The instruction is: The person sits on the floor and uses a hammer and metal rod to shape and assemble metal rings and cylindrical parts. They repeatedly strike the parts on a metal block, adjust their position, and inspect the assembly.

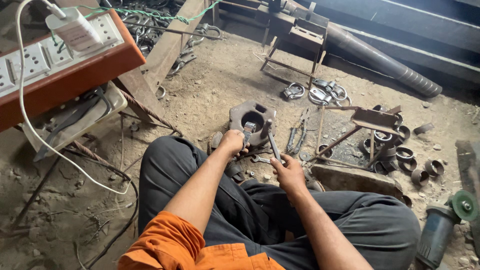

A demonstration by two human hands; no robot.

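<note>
Orange sleeves (200,247) and dark trousers (260,210) fill the near edge of the view, the person sitting on the dirt floor (200,105) with knees spread.

Just past the knees, the right hand (289,175) has its grip clenched around the lower end of a slim metal wrench (272,142). Its long axis runs from the hand up and slightly left, away from the person, and its far end meets the work beside the left hand. The left hand (233,141) is closed in a fist around a small shiny metal piece (248,131), held upright at the near rim of a heavy rusty metal block (252,119) with a round hole through its middle. That block lies flat on the floor, straight ahead of the person. A small open-ended spanner (260,159) lies on the floor between the two hands.

Right of the block lie a pair of pliers (298,134), then a welded angle-iron frame (367,127) with short steel rings (410,160) scattered around it. An angle grinder (442,227) rests at the far right.

Further off, shackles (320,92) lie near a rusty stand (295,42), with a long ridged pipe (385,62) beyond. At upper left, an orange socket board (55,65) carries a white charger (75,30) and cable.
</note>
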